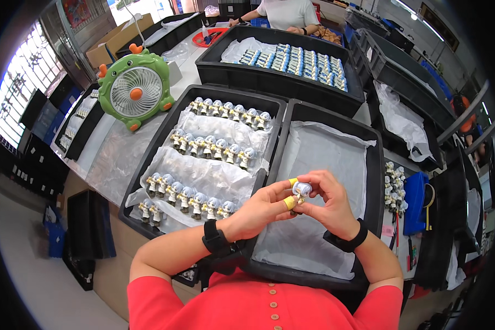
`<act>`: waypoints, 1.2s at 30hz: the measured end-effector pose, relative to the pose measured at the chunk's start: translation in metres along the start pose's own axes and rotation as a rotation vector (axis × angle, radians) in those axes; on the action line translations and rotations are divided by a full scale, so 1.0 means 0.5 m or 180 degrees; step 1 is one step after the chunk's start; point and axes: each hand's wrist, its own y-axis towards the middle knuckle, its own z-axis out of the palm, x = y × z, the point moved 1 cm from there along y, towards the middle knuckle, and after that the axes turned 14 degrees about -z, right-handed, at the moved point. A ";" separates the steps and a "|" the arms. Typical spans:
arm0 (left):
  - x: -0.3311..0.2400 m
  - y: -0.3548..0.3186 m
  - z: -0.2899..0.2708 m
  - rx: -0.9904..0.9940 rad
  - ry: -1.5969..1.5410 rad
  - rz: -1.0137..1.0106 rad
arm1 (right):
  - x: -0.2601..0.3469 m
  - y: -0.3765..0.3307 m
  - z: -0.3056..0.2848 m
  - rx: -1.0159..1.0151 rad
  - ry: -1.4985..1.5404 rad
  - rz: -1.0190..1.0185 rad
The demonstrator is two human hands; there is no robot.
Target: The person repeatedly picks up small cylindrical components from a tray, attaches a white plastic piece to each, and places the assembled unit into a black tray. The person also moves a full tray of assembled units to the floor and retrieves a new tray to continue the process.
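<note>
Figurine point(302, 190), pale-haired, sits grasped between the fingers of left hand point(258, 210) and right hand point(332, 203) (neither clearly nearer), long axis slightly slanted, head end topmost in view, over a lined tray point(376, 181); farther, another tray point(275, 75) holds rows.

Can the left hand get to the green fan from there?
Probably not: the left hand is holding a figurine, and the black tray lies between it and the green fan.
</note>
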 end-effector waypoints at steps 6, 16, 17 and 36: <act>0.003 0.002 -0.004 -0.0048 -0.0005 -0.0118 | -0.003 -0.001 0.002 0.0084 0.0024 0.0047; 0.000 0.000 -0.010 -0.0008 -0.0242 -0.0130 | -0.007 -0.007 0.010 0.0054 0.0181 0.0193; -0.001 -0.001 -0.010 0.0005 -0.0243 -0.0122 | -0.007 -0.008 0.010 0.0049 0.0192 0.0204; 0.003 0.013 -0.021 0.0399 -0.0651 -0.0049 | -0.023 -0.009 0.007 -0.0145 0.1110 0.0512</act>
